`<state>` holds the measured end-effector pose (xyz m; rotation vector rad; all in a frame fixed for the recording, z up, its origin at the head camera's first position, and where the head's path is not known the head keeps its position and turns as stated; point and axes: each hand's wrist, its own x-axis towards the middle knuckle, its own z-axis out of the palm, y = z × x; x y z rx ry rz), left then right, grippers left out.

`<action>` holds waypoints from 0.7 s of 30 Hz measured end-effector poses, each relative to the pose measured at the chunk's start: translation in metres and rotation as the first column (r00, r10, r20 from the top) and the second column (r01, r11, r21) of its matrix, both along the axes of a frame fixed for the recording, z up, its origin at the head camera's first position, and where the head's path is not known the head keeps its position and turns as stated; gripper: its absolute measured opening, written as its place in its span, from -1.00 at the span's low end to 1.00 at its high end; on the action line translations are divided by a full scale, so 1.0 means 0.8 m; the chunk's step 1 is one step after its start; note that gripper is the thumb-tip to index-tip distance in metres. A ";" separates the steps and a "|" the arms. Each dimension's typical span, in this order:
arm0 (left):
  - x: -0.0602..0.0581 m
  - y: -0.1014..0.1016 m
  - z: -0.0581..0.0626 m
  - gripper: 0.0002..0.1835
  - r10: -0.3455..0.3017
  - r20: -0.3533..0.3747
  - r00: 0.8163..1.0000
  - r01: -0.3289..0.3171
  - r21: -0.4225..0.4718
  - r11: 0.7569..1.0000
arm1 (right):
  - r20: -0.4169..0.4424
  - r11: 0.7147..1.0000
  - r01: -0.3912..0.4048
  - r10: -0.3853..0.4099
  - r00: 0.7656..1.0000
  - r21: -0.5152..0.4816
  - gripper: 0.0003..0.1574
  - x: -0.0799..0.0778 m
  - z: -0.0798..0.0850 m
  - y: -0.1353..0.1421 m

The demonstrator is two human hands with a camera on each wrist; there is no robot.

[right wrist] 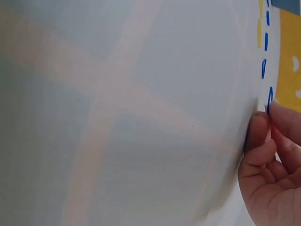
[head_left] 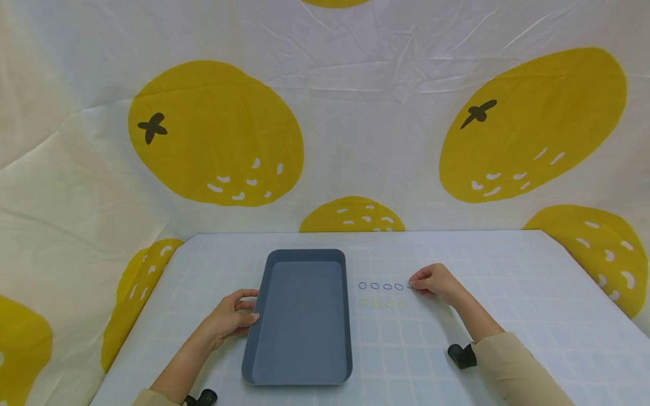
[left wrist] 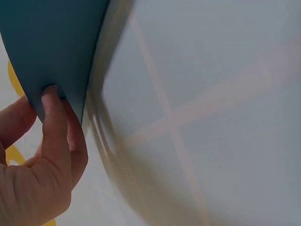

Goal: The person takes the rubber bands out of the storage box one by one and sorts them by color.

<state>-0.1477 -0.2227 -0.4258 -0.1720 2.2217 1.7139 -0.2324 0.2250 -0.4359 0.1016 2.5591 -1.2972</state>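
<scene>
A grey-blue rectangular tray [head_left: 304,327] lies lengthwise on the table. My left hand [head_left: 227,320] grips its left wall, with the thumb and fingers on either side of the rim in the left wrist view. To the tray's right, thin blue rubber bands [head_left: 387,287] form a row. At the right end of that row my right hand [head_left: 438,282] pinches one blue rubber band [right wrist: 270,94] between thumb and fingertips, close over the tabletop. The fingers partly cover that band. Nearer to me runs a parallel row of pale yellow rubber bands [head_left: 377,303].
A pale checked cloth [head_left: 538,293] covers the table. Behind it and at the sides hangs a white curtain [head_left: 365,135] printed with large yellow fruit. A black wrist device [head_left: 462,356] sits under the right forearm, and another [head_left: 202,397] by the left.
</scene>
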 end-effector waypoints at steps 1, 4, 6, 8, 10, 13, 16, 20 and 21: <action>0.000 0.000 -0.001 -0.39 -0.003 0.000 1.000 0.003 0.001 1.000 | -0.001 1.000 0.000 0.000 1.000 0.001 -0.85 0.000 -0.001 0.000; 0.001 -0.001 -0.001 -0.39 -0.002 0.003 1.000 0.002 0.006 1.000 | -0.001 1.000 0.002 -0.002 1.000 0.002 -0.85 0.001 -0.004 0.000; 0.003 -0.001 -0.001 -0.39 -0.005 0.002 1.000 0.005 0.008 1.000 | -0.004 1.000 -0.001 0.001 1.000 0.000 -0.84 0.002 -0.005 0.000; 0.003 -0.001 -0.001 -0.40 0.006 0.003 1.000 -0.006 0.007 1.000 | -0.006 1.000 -0.006 0.006 1.000 0.002 -0.84 0.002 -0.005 0.000; 0.004 -0.001 -0.001 -0.41 0.016 0.005 1.000 -0.016 0.004 1.000 | -0.007 1.000 -0.007 0.007 1.000 0.001 -0.85 0.002 -0.004 -0.001; 0.003 -0.001 -0.001 -0.41 0.027 0.007 1.000 -0.027 0.003 1.000 | -0.007 1.000 -0.009 0.009 1.000 0.005 -0.85 0.002 -0.003 -0.002; 0.004 -0.002 0.000 -0.40 0.011 0.007 1.000 -0.011 0.008 1.000 | -0.002 1.000 -0.010 0.010 1.000 0.012 -0.85 0.002 -0.002 -0.003; 0.005 -0.003 0.000 -0.39 -0.013 0.003 1.000 0.013 0.019 1.000 | 0.004 0.999 -0.022 0.022 1.000 0.025 -0.84 0.003 0.000 -0.001; 0.005 -0.003 0.000 -0.38 -0.019 0.002 1.000 0.019 0.022 1.000 | 0.006 0.999 -0.020 0.020 1.000 0.026 -0.83 0.004 0.001 -0.001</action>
